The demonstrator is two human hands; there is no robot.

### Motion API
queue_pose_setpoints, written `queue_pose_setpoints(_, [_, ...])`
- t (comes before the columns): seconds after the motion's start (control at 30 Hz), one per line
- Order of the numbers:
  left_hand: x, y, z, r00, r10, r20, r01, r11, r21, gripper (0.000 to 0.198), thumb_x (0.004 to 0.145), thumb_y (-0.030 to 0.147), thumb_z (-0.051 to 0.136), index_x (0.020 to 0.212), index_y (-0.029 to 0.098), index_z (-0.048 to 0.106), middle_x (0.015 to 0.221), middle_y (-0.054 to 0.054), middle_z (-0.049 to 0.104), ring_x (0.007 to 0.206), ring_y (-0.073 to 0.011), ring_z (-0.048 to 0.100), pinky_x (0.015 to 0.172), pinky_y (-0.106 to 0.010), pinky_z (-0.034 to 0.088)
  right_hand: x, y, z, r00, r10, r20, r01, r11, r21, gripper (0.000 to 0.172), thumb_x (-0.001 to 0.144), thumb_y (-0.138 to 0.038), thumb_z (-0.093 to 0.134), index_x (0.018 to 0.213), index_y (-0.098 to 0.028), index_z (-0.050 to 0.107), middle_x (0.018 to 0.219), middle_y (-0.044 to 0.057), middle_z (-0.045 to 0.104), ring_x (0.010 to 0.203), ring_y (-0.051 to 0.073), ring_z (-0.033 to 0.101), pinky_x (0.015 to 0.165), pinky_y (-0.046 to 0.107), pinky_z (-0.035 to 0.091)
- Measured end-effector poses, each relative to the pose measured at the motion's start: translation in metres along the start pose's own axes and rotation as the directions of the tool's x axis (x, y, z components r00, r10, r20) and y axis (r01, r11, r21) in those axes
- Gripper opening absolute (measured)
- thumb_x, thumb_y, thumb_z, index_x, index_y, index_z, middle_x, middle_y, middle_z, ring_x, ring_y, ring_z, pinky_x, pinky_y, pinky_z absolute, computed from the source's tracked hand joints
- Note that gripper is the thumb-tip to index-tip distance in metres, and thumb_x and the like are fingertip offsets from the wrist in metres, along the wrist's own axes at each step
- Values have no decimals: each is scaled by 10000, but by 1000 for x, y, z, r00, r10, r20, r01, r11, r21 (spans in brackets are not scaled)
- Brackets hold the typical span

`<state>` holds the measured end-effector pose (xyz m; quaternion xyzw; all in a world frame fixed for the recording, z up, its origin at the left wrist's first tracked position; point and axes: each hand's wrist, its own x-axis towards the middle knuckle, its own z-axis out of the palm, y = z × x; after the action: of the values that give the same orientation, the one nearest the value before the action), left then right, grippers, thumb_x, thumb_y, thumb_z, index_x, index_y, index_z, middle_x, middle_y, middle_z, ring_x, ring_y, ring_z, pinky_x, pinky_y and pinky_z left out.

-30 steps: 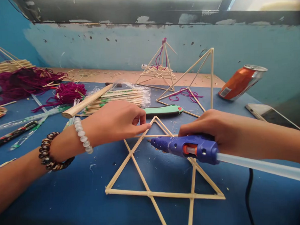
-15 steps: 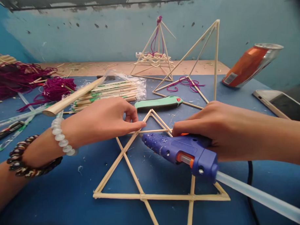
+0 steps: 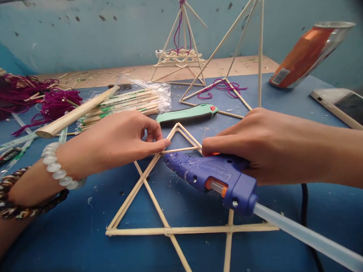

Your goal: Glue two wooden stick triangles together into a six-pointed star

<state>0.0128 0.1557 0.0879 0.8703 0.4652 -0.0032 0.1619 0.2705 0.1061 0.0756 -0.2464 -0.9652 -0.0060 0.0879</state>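
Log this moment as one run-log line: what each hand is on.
left hand: fingertips on wooden stick star frame | right hand: gripping blue glue gun, nozzle at frame

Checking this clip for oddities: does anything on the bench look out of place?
The orange metal drink can at the far right sits tilted on its rim, neither upright nor lying flat.
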Motion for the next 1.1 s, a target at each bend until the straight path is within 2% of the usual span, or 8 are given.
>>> queue_pose_setpoints(0.2, [-1,0,0,1000,-6,-8,6,1000,5,422,850,590,590,784,213,769,572,-2,578,540,-121,449,561,-284,288,-1,-1,1,999,-30,-26,29,999,-44,137,882,-185,633,838,-227,510,596,-58,461,505,123,343,507,274,180])
queue_pose_setpoints(0.4, [-1,-2,0,1000,-6,-7,6,1000,-3,432,852,604,591,774,214,759,580,-3,600,532,-119,458,543,-286,281,-2,-1,2,1000,-29,-5,29,998,-56,183,882,-163,604,819,-242,452,605,-55,470,511,132,384,511,279,172])
queue_pose_setpoints(0.57, [-3,-3,0,1000,10,-7,-10,1000,-20,427,871,594,584,769,212,743,610,-6,627,547,-118,482,533,-282,285,-1,0,-1,1000,-16,24,15,1000,19,199,861,-136,629,812,-234,463,615,-51,494,516,128,392,514,285,187])
queue_pose_setpoints(0.73, [-3,-2,0,1000,-4,7,5,1000,-22,408,884,566,578,757,209,729,595,3,609,530,-110,469,524,-280,281,-1,2,-4,1000,-2,27,-1,992,129,183,874,-139,609,796,-231,472,589,-61,448,504,122,356,506,283,200])
queue_pose_setpoints(0.9, [-5,-3,0,1000,11,11,-11,999,-50,399,897,551,568,769,207,725,559,14,561,518,-105,422,522,-283,270,1,3,-2,999,23,43,-29,986,165,169,931,-179,519,769,-226,501,593,-33,482,498,130,373,525,303,226])
queue_pose_setpoints(1.1, [-7,-5,0,999,30,12,-29,998,-52,412,906,559,555,785,210,737,530,21,525,521,-108,411,534,-279,279,0,5,-1,1000,12,28,-17,985,175,170,934,-184,531,770,-230,521,580,-50,480,480,126,372,528,299,240])
